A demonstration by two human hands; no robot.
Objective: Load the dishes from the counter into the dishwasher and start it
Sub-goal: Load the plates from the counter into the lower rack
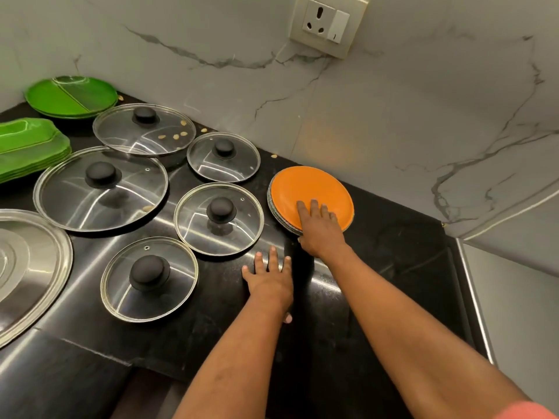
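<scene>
Your two bare forearms reach in from the bottom edge, a pink sleeve (526,411) just showing on the right one. Your left grip (267,281) lies flat on the black bench (393,261), fingers straight and spread, holding nothing. Your right grip (320,229) stretches further, palm down on the near edge of the orange plate (308,189). Its fingers lie straight on the plate's face, not closed round it; whether the thumb hooks the rim cannot be told. That plate tops a short stack of plates (278,219) at the back of the bench, just beside the wall and to the right of the glass lids (196,225). Expect the stack to be stiff, smooth and breakable, and heavy if taken whole. It looks best held at opposite rims with both grips, thumbs on top and fingers beneath, kept level so no plate slides off.
</scene>
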